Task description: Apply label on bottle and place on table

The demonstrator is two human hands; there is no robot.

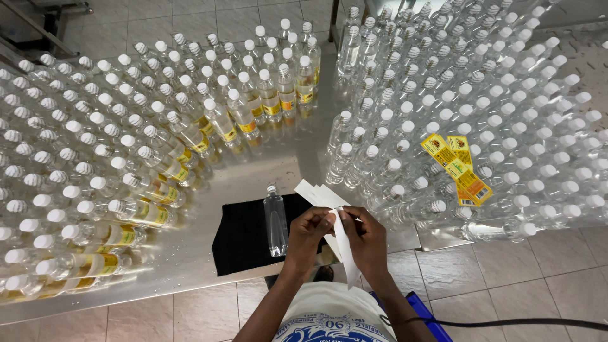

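My left hand [308, 231] and my right hand [364, 237] meet just above the table's front edge, both pinching white label strips [324, 197]. One strip of backing paper [345, 253] hangs down from the fingers. Just left of my hands a clear plastic bottle [275, 218] with no label lies on a black cloth [244, 240]. Yellow labels [459, 168] rest on top of the bottle caps to the right.
A metal table [253, 171] carries several capped clear bottles: yellow-labelled ones at left and back [145, 212], unlabelled ones at right [500, 107]. Tiled floor [506, 278] lies below the table edge. A blue object [424, 313] and a black cable [506, 323] sit near my body.
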